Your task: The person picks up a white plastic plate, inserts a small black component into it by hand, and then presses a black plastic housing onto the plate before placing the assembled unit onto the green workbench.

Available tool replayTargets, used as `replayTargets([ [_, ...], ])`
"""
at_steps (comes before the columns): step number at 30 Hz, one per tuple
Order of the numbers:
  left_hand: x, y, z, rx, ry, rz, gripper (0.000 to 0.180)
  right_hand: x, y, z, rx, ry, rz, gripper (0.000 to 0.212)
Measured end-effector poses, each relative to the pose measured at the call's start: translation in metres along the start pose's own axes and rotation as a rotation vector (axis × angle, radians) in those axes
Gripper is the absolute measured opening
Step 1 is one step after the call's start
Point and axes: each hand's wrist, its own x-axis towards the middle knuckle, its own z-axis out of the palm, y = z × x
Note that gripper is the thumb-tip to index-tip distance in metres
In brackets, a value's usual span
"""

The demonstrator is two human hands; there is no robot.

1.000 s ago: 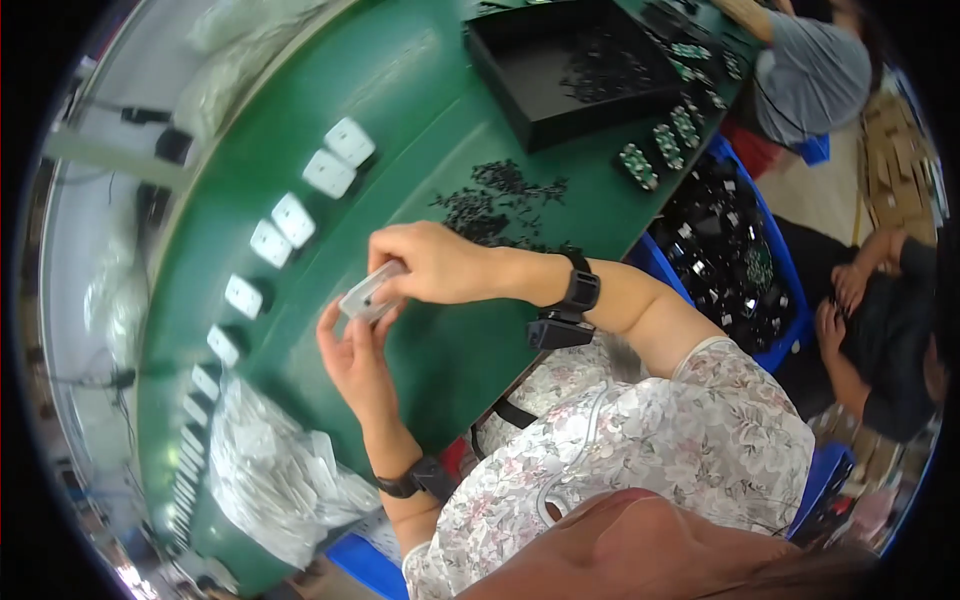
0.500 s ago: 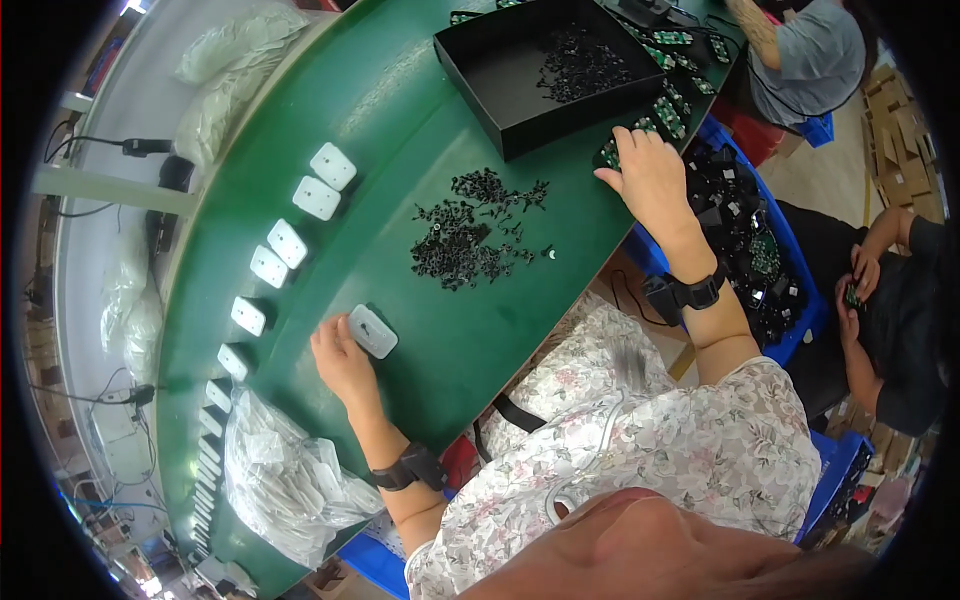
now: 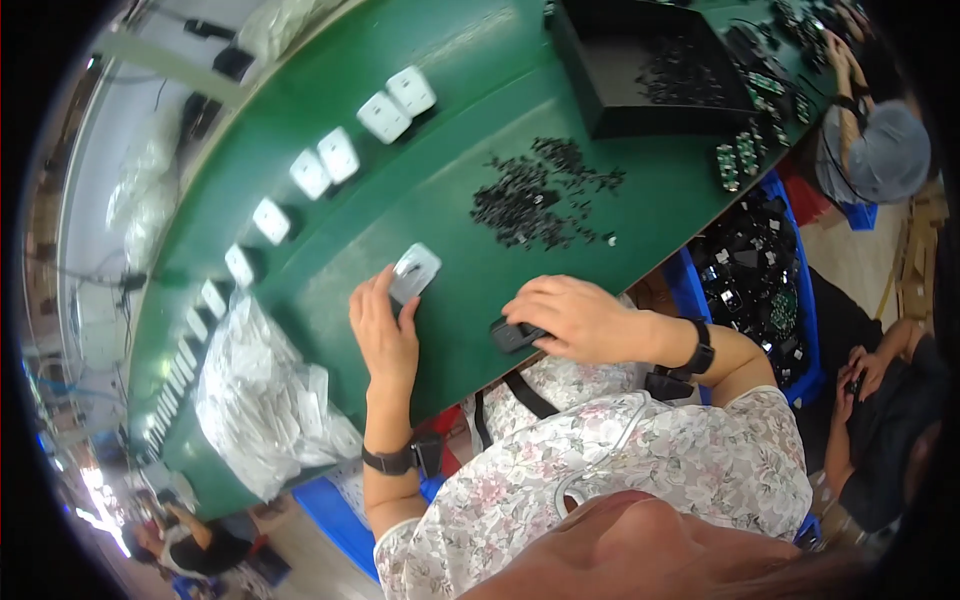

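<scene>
My left hand holds a white, rounded plastic housing at its near edge, thumb and fingers closed on it; its hollow side seems to face up. My right hand is curled over a small black rectangular block at the table's near edge; its far part is covered by my fingers, and I cannot make out its exact kind. Beyond both hands lies a loose heap of small black parts. White housings with small holes stand in a row along the left side.
A black tray with more black parts stands at the far right, green circuit boards beside it. Clear plastic bags lie at the left. A blue bin of black parts stands off the right edge; co-workers sit at the right.
My right hand has come back from the circuit boards to the near edge and now grips the black block. My left hand has closed further on the white housing. The view has shifted.
</scene>
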Motion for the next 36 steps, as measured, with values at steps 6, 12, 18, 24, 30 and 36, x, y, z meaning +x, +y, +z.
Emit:
replayTargets([
  [6,0.0,-0.005,-0.002,-0.063,-0.037,0.066,0.053,0.043,-0.014,-0.013,-0.005,0.059,-0.053,0.042],
  [12,-0.01,-0.009,-0.018,-0.377,0.103,-0.11,0.056,0.105,-0.003,-0.002,-0.074,0.147,-0.072,0.043],
  [18,-0.022,-0.018,-0.01,-0.278,0.023,-0.001,0.054,0.119,0.002,0.016,-0.166,0.027,-0.105,0.042],
  [24,-0.027,-0.022,-0.005,-0.203,-0.017,0.001,0.056,0.125,0.001,0.017,-0.232,-0.028,-0.124,0.041],
  [30,-0.025,-0.013,-0.008,-0.02,-0.036,0.051,0.055,0.122,-0.001,0.02,-0.306,-0.011,-0.125,0.044],
  [36,-0.015,-0.003,-0.001,0.06,0.042,0.04,0.057,0.143,0.027,0.0,-0.051,-0.144,-0.065,0.044],
])
